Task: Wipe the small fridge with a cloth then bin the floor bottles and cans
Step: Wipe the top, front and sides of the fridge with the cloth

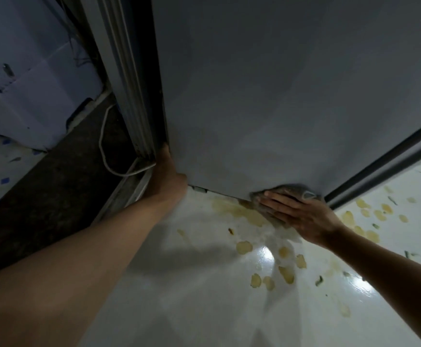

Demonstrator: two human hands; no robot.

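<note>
White floor tiles (204,309) shine below, with yellow spots (244,247) and small green bits on them. Left of the fridge (267,96) is a dark strip of floor, where a white cable (104,151) loops.

I judge that the wiping step is in hand. Both hands work at the bottom of the fridge side. The right hand (297,216) presses the cloth (289,192) with almost straight fingers against the lowest edge of the grey panel, close to the floor. The cloth is bunched under the palm; its long axis seems to follow that edge, toward the dark door seal (379,156). The left hand (165,171) holds the fridge's left corner, thumb on the front, its fingers hidden behind the corner.

Next, the cloth should slide along the edge. I see 0 bottles or cans.
</note>
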